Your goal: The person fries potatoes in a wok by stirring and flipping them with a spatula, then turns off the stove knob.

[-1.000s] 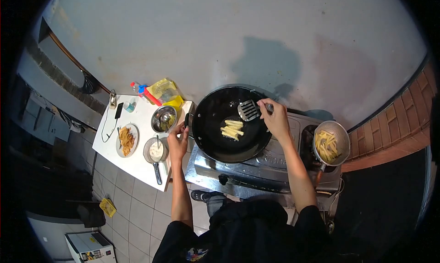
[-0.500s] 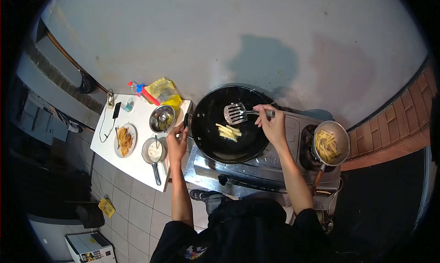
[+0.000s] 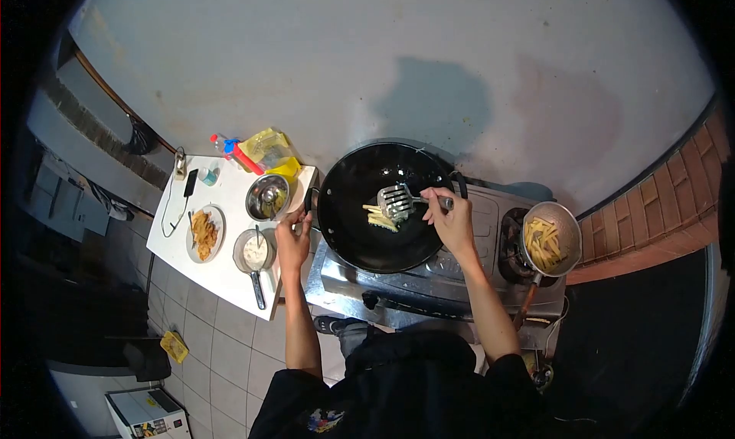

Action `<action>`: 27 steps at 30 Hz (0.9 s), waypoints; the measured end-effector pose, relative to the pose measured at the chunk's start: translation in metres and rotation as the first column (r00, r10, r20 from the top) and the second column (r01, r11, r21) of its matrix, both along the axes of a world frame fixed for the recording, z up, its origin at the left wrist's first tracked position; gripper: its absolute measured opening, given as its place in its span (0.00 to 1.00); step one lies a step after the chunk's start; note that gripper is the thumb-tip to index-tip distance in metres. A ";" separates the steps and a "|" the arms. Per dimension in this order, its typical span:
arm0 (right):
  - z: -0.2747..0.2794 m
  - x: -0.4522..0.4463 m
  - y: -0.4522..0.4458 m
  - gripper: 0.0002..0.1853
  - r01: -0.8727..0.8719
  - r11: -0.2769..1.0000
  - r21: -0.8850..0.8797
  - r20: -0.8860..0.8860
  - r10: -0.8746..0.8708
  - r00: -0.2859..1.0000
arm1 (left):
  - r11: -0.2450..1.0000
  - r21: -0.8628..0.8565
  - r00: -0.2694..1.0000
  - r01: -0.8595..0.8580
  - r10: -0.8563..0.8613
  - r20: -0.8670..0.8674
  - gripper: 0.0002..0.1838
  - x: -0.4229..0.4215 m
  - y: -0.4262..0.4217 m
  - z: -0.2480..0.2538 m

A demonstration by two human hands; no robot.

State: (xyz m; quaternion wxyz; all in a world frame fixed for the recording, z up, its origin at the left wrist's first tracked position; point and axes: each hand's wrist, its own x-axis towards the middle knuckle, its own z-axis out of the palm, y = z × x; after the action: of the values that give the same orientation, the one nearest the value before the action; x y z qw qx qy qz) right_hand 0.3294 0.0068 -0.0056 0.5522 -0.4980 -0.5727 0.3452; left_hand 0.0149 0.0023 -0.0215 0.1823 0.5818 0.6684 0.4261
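1. Two dark loop handles flank our wok, a wide, black, glossy, round-bottomed vessel sitting on the stove, whose sheet steel is shiny.
2. Pale yellow, straight-cut fries lie in a small bundle near the middle of our wok, their surfaces wet-looking.
3. We see a slotted metal turner whose blade hides the right ends of that bundle; we cannot tell how firmly it touches them.
4. On the stove's right burner stands a metal pan with a wooden-looking handle, holding more fries.
5. At our left, a white table carries a plate of golden-brown food, a shiny steel bowl, a pot of white mixture with a black handle, a crinkled yellow bag, a phone and a cup. The bowl and pot crowd the space beside our left arm.
6. Our right hand has its fingers pinched around the turner's handle, over the wok's right side.
7. Our left hand has its fingers bent at the wok's left handle; we cannot tell whether they grip it.
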 end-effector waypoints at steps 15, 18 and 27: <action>0.002 -0.018 0.002 0.09 0.088 0.993 0.078 -0.004 -0.088 0.996 | 1.000 0.019 0.999 -0.009 0.009 0.032 0.18 0.004 0.001 0.003; -0.001 -0.023 0.004 0.09 0.104 0.991 0.084 -0.016 -0.103 0.995 | 0.999 0.036 1.000 0.007 -0.007 0.002 0.18 0.003 0.001 0.003; 0.008 -0.018 0.002 0.08 0.114 0.993 0.023 0.177 -0.116 0.977 | 1.000 0.022 1.000 0.011 -0.011 -0.017 0.18 0.003 0.001 0.004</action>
State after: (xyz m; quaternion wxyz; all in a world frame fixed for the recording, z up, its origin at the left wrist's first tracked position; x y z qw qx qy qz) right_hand 0.3114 0.0092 0.0019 0.5211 -0.5555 -0.5922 0.2631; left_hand 0.0174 0.0029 -0.0175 0.1724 0.5909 0.6622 0.4273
